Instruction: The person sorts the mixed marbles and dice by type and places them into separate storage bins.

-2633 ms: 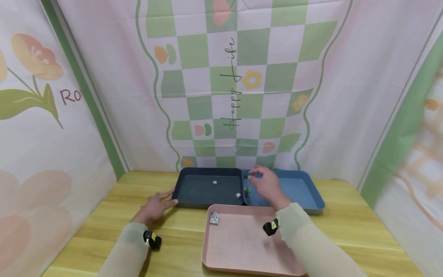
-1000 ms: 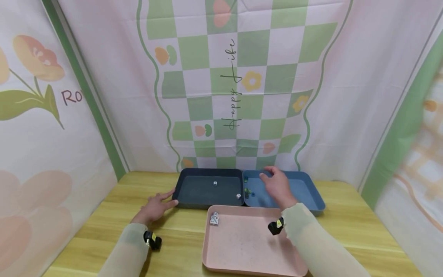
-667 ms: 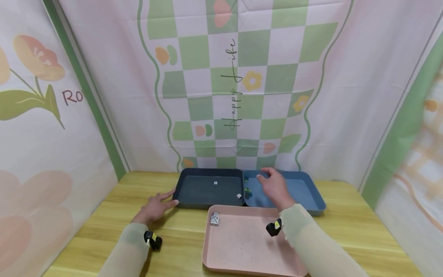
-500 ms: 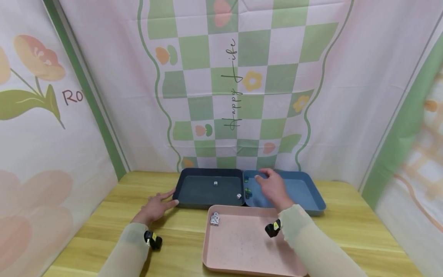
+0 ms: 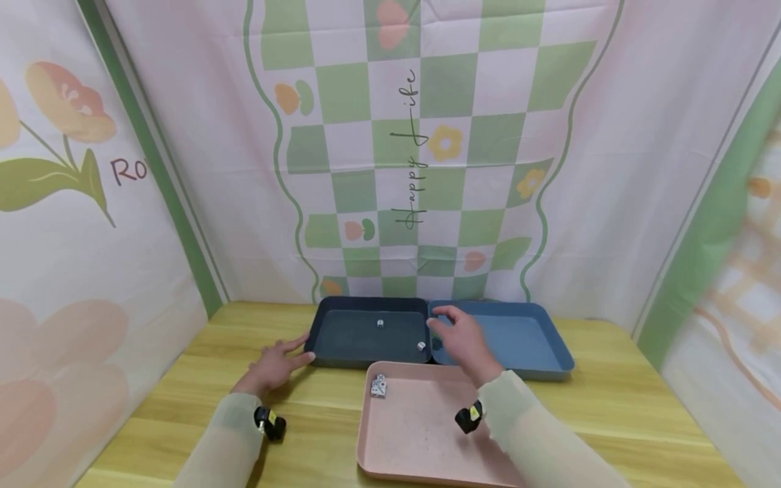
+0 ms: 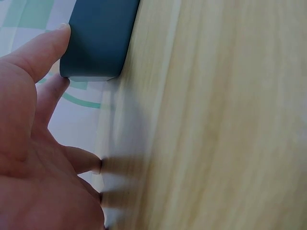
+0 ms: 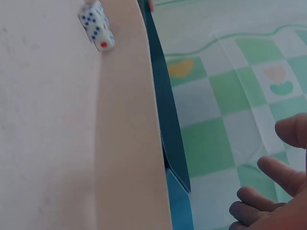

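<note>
My left hand (image 5: 271, 366) lies at the left end of a dark tray (image 5: 348, 346). Its fingers are spread, with thumb and forefinger touching the tray's corner in the left wrist view. Two white dice lie in that tray, one die (image 5: 380, 323) near the middle and another die (image 5: 421, 346) by its right wall. Over the left part of a blue tray (image 5: 525, 339) hovers my right hand (image 5: 466, 342). The right wrist view shows its thumb and fingers apart with nothing between them. Small greenish pieces (image 5: 436, 344) in the blue tray are mostly hidden behind this hand.
A pink tray (image 5: 421, 434) stands in front of the two others, under my right forearm. Several white dice (image 5: 378, 386) sit together in its far left corner. The wooden table (image 5: 317, 434) ends at a patterned curtain (image 5: 390, 203) behind the trays.
My right hand went rightward over the blue tray, then back left and slightly nearer, now covering most of the green pieces. A small blue piece shifted left toward them. My left hand stays put.
</note>
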Available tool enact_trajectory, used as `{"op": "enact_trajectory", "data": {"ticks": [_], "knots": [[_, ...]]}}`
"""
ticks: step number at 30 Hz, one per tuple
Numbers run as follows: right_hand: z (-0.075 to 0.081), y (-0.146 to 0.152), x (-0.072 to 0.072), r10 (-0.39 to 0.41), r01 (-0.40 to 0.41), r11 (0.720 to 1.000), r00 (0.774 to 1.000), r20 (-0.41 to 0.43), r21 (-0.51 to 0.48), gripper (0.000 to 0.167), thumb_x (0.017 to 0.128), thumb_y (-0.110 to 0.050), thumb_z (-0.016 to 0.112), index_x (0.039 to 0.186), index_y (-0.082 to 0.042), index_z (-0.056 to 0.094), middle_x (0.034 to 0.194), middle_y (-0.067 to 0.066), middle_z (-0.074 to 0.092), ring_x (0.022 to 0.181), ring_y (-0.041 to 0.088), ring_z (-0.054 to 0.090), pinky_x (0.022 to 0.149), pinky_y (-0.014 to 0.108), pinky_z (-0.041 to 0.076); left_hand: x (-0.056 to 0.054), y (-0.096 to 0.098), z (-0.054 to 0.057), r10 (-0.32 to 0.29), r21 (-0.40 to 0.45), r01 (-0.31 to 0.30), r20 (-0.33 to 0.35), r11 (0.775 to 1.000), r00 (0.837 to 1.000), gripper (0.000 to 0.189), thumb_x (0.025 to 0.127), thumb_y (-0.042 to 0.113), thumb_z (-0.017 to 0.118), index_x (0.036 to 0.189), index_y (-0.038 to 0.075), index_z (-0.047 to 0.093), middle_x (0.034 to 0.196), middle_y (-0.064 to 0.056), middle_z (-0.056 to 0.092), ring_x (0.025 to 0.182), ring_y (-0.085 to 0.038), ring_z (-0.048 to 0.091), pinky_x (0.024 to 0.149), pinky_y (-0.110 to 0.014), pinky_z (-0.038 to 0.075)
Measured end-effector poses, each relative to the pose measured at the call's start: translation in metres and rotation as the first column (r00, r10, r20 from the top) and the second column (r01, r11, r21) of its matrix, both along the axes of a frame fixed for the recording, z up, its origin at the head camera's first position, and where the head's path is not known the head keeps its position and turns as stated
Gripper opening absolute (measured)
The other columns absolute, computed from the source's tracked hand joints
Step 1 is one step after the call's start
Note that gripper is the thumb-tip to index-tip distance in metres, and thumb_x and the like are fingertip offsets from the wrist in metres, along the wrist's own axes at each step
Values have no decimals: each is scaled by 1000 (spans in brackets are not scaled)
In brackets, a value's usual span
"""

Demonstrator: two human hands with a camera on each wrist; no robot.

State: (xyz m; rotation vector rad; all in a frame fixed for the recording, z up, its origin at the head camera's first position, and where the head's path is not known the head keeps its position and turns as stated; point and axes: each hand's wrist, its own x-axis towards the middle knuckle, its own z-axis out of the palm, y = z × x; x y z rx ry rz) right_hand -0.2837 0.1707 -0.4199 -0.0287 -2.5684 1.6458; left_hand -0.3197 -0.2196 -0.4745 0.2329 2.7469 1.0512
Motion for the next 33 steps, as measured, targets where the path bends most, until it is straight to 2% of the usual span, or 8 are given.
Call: {"op": "enact_trajectory", "data": {"ticks": [5, 7, 10, 13, 18, 24, 28, 33], "knots": [[-4, -13, 8, 47, -45, 997, 998, -30, 65, 43, 98, -40, 65, 136, -19, 61, 152, 9, 42, 123, 35, 53, 88, 52, 47, -1, 0, -1, 1, -5, -1, -1, 1000, 1000, 66, 97, 58, 54, 155, 30, 38, 157, -35, 10, 140, -60, -6, 92, -83, -12], [-6, -18, 11, 80, -76, 993, 996, -44, 92, 42, 97, -36, 67, 136, -20, 61, 155, 8, 39, 133, 33, 45, 95, 53, 45, -1, 0, -1, 1, -7, -1, -1, 1000, 1000, 66, 97, 58, 54, 155, 30, 38, 157, -35, 10, 140, -60, -6, 92, -84, -12], [-10, -25, 13, 157, -147, 979, 985, -65, 143, 42, 94, -31, 71, 134, -20, 63, 154, 7, 41, 137, 34, 41, 99, 55, 43, 0, 0, 0, 1, -8, -1, -3, 1000, 1000, 66, 98, 57, 54, 155, 30, 38, 157, -35, 10, 140, -60, -6, 92, -84, -12], [-14, -30, 13, 258, -236, 946, 963, -74, 224, 42, 93, -30, 73, 132, -17, 65, 152, 6, 43, 141, 34, 34, 105, 59, 36, 1, 1, 2, 4, 9, -4, 1, 1000, 1000, 65, 98, 55, 55, 155, 29, 38, 157, -35, 9, 140, -60, -8, 92, -83, -13], [-20, -37, 16, 417, -390, 864, 909, -19, 318, 43, 92, -30, 73, 132, -16, 65, 156, 7, 37, 139, 36, 36, 101, 57, 41, 3, 3, 4, 12, 31, -12, 10, 999, 1000, 65, 98, 53, 57, 155, 28, 39, 158, -34, 8, 139, -60, -12, 93, -81, -14], [-28, -42, 20, 521, -502, 776, 851, 60, 382, 41, 88, -30, 78, 127, -19, 69, 157, 7, 34, 139, 36, 36, 103, 55, 40, 3, 3, 4, 9, 33, -9, 7, 999, 1000, 65, 98, 52, 57, 155, 27, 39, 157, -35, 9, 139, -60, -12, 92, -81, -16], [-32, -45, 20, 555, -530, 750, 830, 60, 397, 39, 86, -28, 79, 123, -18, 72, 157, 11, 34, 140, 37, 34, 104, 56, 40, 3, 2, 3, 4, 24, -4, 5, 1000, 1000, 65, 99, 52, 56, 156, 27, 38, 157, -35, 9, 139, -60, -11, 92, -82, -15], [-36, -46, 18, 580, -543, 723, 813, 51, 426, 31, 86, -25, 79, 117, -23, 75, 156, 12, 36, 140, 35, 35, 104, 52, 41, 2, 2, 3, 4, 24, -4, 7, 1000, 1000, 65, 99, 53, 56, 155, 27, 38, 157, -35, 9, 139, -60, -11, 91, -82, -15]]}}
